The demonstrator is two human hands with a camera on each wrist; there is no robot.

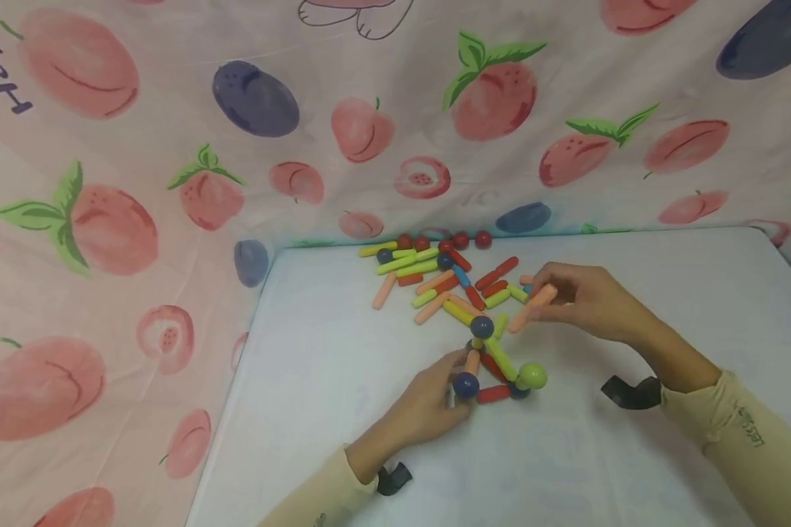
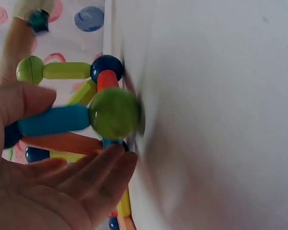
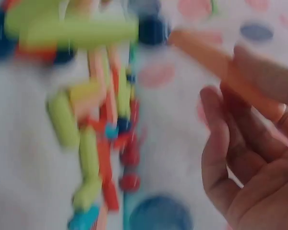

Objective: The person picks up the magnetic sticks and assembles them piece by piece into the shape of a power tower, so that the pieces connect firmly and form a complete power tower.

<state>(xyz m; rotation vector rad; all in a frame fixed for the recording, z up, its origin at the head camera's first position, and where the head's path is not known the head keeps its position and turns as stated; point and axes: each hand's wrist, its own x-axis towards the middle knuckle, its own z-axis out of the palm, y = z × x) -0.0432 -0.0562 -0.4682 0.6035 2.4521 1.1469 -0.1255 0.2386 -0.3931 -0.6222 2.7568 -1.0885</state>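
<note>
My left hand (image 1: 428, 399) holds a small frame of magnetic building rods and balls at its left side, low over the white table. In the left wrist view, a blue rod (image 2: 55, 120) with a green ball (image 2: 116, 114) lies between the thumb and fingers. Dark blue balls, such as the top one (image 1: 482, 327), join yellow-green, red and orange rods in the frame. My right hand (image 1: 583, 300) pinches an orange rod (image 1: 532, 308) between thumb and fingers, up and to the right of the frame. In the right wrist view, its far end appears close to a dark blue ball (image 3: 152, 31).
Loose rods in orange, red, yellow-green and blue, like this orange rod (image 1: 384, 290), lie behind the frame. Several red balls (image 1: 483, 239) sit along the back edge of the white table (image 1: 303, 380). A fruit-printed cloth (image 1: 382, 66) rises behind and at the left.
</note>
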